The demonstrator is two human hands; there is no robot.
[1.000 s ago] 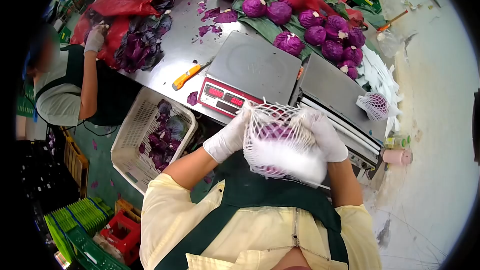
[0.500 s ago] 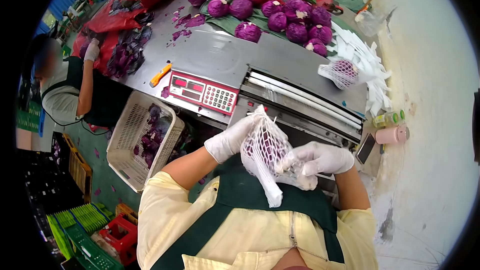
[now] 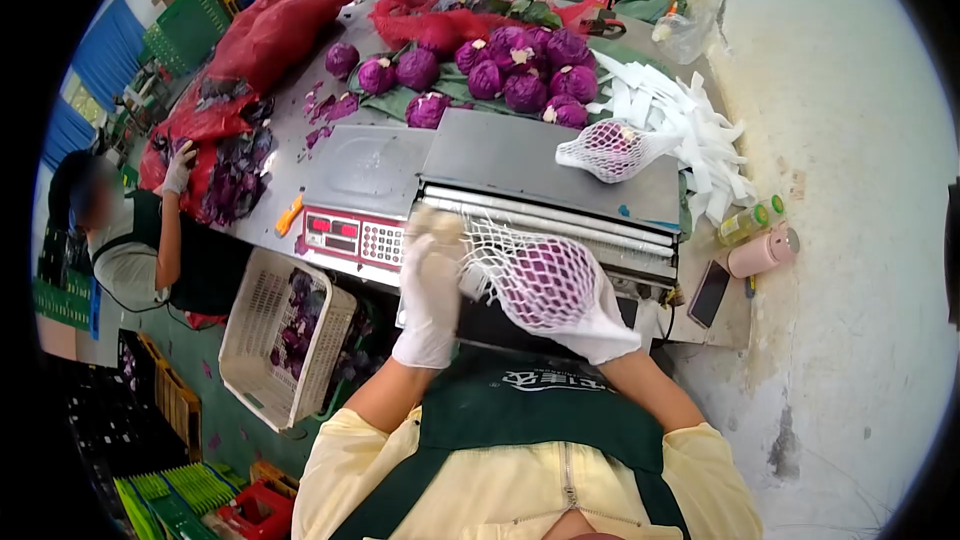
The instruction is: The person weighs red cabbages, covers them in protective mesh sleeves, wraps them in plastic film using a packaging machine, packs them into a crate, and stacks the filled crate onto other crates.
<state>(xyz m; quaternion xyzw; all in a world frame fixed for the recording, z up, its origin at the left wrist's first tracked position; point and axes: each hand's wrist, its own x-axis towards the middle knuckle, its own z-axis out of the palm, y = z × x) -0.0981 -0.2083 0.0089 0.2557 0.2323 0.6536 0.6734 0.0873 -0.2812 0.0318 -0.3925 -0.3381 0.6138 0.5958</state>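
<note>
The round purple cabbage (image 3: 550, 285) in a white foam mesh sleeve (image 3: 493, 248) lies against the right hand (image 3: 612, 332), which cups it from behind, fingers mostly hidden. The left hand (image 3: 432, 290), blurred, is bunched at the sleeve's loose end; whether it pinches the mesh, I cannot tell. Left of that hand, well apart, a white perforated plastic basket (image 3: 322, 355) contains loose purple leaves (image 3: 298, 325). Beyond the right hand, another white mesh sleeve (image 3: 612, 150) encloses a purple cabbage.
</note>
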